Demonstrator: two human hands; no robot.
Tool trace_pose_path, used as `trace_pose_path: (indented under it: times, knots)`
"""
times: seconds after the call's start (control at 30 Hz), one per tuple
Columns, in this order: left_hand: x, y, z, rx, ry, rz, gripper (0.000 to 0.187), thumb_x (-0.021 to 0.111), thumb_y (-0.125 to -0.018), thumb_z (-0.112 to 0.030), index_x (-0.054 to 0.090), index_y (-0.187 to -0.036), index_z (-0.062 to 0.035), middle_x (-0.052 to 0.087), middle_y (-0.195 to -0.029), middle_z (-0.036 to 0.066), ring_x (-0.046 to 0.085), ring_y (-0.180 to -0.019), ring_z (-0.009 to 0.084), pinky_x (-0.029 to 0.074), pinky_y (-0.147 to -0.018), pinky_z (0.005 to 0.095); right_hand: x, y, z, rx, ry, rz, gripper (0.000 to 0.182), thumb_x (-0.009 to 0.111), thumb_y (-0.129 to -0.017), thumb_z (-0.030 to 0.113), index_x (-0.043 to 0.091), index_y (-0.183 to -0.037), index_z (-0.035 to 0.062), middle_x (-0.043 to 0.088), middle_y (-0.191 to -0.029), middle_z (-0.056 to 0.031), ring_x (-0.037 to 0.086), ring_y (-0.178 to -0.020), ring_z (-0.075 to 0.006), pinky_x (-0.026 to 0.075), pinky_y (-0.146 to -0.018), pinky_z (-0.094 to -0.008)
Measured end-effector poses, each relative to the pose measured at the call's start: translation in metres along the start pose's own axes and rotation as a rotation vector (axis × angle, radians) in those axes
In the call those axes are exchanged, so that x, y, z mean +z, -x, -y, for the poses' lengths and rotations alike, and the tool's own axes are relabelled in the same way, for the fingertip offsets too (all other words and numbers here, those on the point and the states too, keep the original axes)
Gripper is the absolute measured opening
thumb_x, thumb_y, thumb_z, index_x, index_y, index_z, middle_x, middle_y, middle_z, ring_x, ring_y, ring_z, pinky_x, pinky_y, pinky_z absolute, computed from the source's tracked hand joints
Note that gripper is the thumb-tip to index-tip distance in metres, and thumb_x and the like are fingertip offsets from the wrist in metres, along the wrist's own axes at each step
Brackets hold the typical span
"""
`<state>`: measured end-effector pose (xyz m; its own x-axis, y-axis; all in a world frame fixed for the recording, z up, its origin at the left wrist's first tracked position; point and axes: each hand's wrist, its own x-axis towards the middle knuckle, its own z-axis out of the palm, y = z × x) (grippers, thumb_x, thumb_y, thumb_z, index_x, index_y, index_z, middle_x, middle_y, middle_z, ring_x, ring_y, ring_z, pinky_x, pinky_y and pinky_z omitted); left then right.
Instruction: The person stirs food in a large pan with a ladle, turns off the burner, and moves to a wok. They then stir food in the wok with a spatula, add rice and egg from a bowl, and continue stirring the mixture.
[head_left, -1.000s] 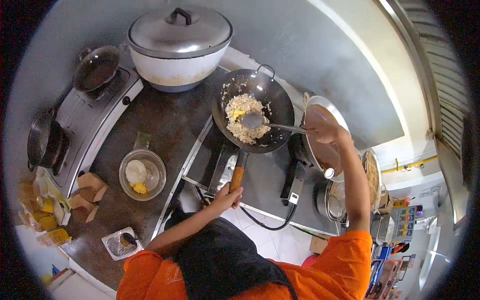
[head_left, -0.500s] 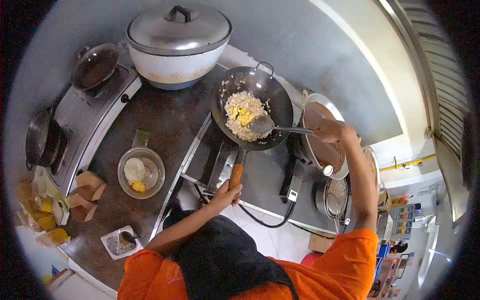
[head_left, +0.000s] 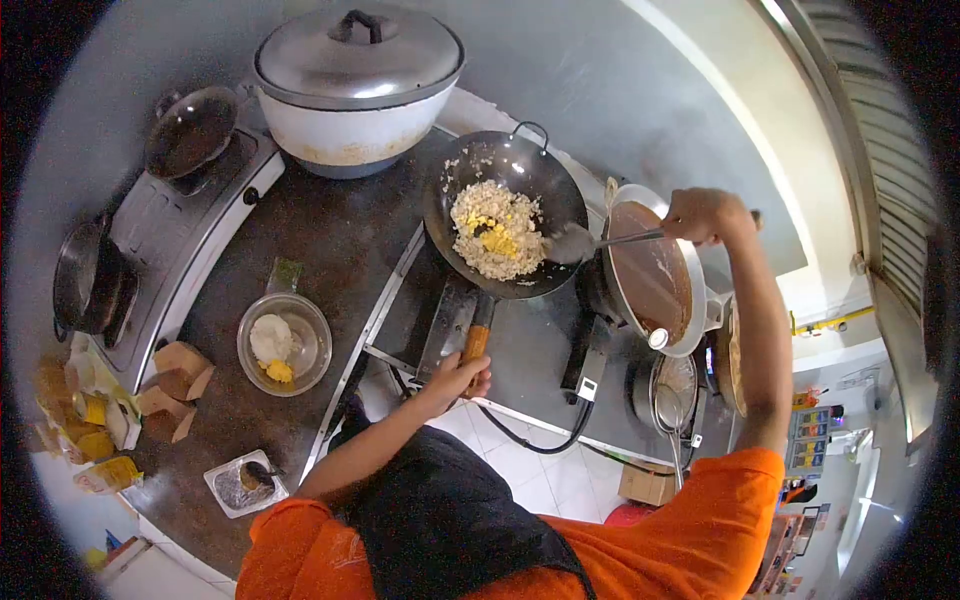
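My left hand [head_left: 456, 384] is wrapped around the wooden handle [head_left: 479, 338] of a dark wok [head_left: 548, 190]. In the wok lies a heap of pale fried rice [head_left: 490, 200] with bits of yellow egg [head_left: 497, 238] on top. My right hand [head_left: 708, 216], raised over the pot of brown sauce [head_left: 650, 265], grips a long-handled metal wok spatula [head_left: 572, 244]. The spatula's head is at the wok's right side, beside the rice.
A large lidded pot [head_left: 355, 120] stands behind, left of the wok. On the left counter are a metal bowl [head_left: 318, 345] with white and yellow food, a small tray [head_left: 232, 492] and brown cartons [head_left: 172, 385]. Two pans [head_left: 190, 135] sit on a gas stove. A strainer [head_left: 670, 405] rests at right.
My right hand has moved up and right, drawing the spatula from the middle of the rice to the wok's right side. My left hand keeps its hold on the handle.
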<state>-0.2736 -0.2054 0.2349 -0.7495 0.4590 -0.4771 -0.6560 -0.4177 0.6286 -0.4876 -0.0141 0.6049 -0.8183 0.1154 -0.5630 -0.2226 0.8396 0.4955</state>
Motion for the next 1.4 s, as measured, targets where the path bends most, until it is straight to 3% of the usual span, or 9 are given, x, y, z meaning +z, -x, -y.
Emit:
trace_pose_path:
  times: [0.13, 0.23, 0.3, 0.53, 0.57, 0.67, 0.8, 0.93, 1.4]
  knots:
    - [0.003, -0.005, -0.015, -0.077, 0.072, -0.005, 0.026, 0.061, -0.09, -0.026, 0.045, -0.1, -0.0081, 0.053, -0.078, 0.002, 0.054, -0.058, 0.0103, 0.047, -0.049, 0.0262, -0.015, 0.008, 0.035, 0.06, 0.223, 0.102, 0.036, 0.053, -0.084, 0.03, 0.058, -0.062, 0.0009, 0.05, -0.047, -0.0051, 0.049, -0.04, -0.0172, 0.04, -0.038, -0.0328]
    - [0.004, -0.008, 0.002, 0.077, -0.049, 0.008, 0.024, 0.06, -0.09, -0.026, 0.044, -0.097, -0.0083, 0.05, -0.075, 0.001, 0.052, -0.055, 0.0094, 0.045, -0.045, 0.0259, 0.013, -0.026, 0.041, -0.118, -0.014, 0.1, 0.032, 0.052, -0.085, 0.03, 0.063, -0.072, 0.0021, 0.051, -0.049, -0.0041, 0.046, -0.039, -0.0162, 0.039, -0.038, -0.0332]
    - [0.013, 0.013, -0.011, 0.134, 0.026, -0.002, 0.02, 0.059, -0.091, -0.026, 0.046, -0.095, -0.0112, 0.049, -0.074, -0.001, 0.049, -0.05, 0.009, 0.041, -0.041, 0.0251, 0.031, -0.055, 0.018, -0.608, -0.12, -0.146, 0.03, 0.05, -0.088, 0.029, 0.066, -0.088, 0.0039, 0.053, -0.053, -0.004, 0.043, -0.038, -0.015, 0.037, -0.037, -0.0329]
    - [0.007, -0.001, -0.002, 0.114, 0.054, 0.006, 0.019, 0.058, -0.091, -0.025, 0.046, -0.094, -0.0111, 0.048, -0.073, -0.002, 0.047, -0.049, 0.008, 0.04, -0.041, 0.0247, -0.03, 0.006, 0.025, -0.342, -0.077, -0.159, 0.033, 0.05, -0.091, 0.028, 0.063, -0.118, 0.0123, 0.056, -0.059, -0.0082, 0.048, -0.041, -0.0161, 0.038, -0.037, -0.0326]
    - [0.008, 0.0, -0.004, 0.114, 0.051, -0.007, 0.019, 0.058, -0.091, -0.026, 0.046, -0.094, -0.0111, 0.048, -0.073, -0.002, 0.048, -0.049, 0.0077, 0.041, -0.041, 0.0247, 0.006, -0.069, -0.013, -1.002, 0.13, -0.69, 0.033, 0.05, -0.09, 0.029, 0.064, -0.112, 0.0081, 0.059, -0.065, -0.0102, 0.054, -0.048, -0.0195, 0.041, -0.039, -0.034]
    - [0.008, 0.005, -0.004, 0.108, 0.03, -0.021, 0.019, 0.058, -0.091, -0.026, 0.047, -0.094, -0.0111, 0.048, -0.072, -0.002, 0.048, -0.049, 0.0073, 0.041, -0.041, 0.0245, 0.014, -0.054, 0.048, -0.328, -0.018, -0.139, 0.03, 0.051, -0.09, 0.028, 0.064, -0.099, 0.0022, 0.062, -0.071, -0.0114, 0.057, -0.054, -0.0214, 0.043, -0.042, -0.0348]
    - [0.007, 0.002, -0.005, 0.09, 0.027, -0.033, 0.019, 0.058, -0.091, -0.025, 0.047, -0.095, -0.0108, 0.048, -0.072, -0.001, 0.048, -0.049, 0.0074, 0.041, -0.041, 0.0242, -0.021, -0.017, 0.041, -0.183, 0.143, -0.023, 0.027, 0.051, -0.089, 0.027, 0.06, -0.088, 0.0011, 0.062, -0.072, -0.01, 0.054, -0.054, -0.0189, 0.043, -0.044, -0.0347]
    - [0.006, -0.001, 0.001, 0.11, 0.064, -0.001, 0.022, 0.058, -0.091, -0.024, 0.043, -0.095, -0.0093, 0.048, -0.072, 0.0, 0.048, -0.048, 0.0085, 0.041, -0.04, 0.0254, 0.024, -0.058, 0.04, -0.383, -0.213, -0.288, 0.033, 0.049, -0.087, 0.028, 0.06, -0.072, 0.0003, 0.051, -0.05, -0.0043, 0.045, -0.039, -0.0134, 0.039, -0.038, -0.035]
    - [0.007, 0.005, -0.009, 0.078, 0.084, -0.009, 0.023, 0.058, -0.091, -0.025, 0.043, -0.097, -0.0086, 0.048, -0.072, 0.0, 0.049, -0.048, 0.0096, 0.042, -0.04, 0.0263, 0.008, -0.044, 0.031, -0.152, 0.094, 0.024, 0.031, 0.054, -0.084, 0.026, 0.057, -0.068, -0.0009, 0.051, -0.05, -0.0083, 0.047, -0.041, -0.0185, 0.041, -0.042, -0.0374]
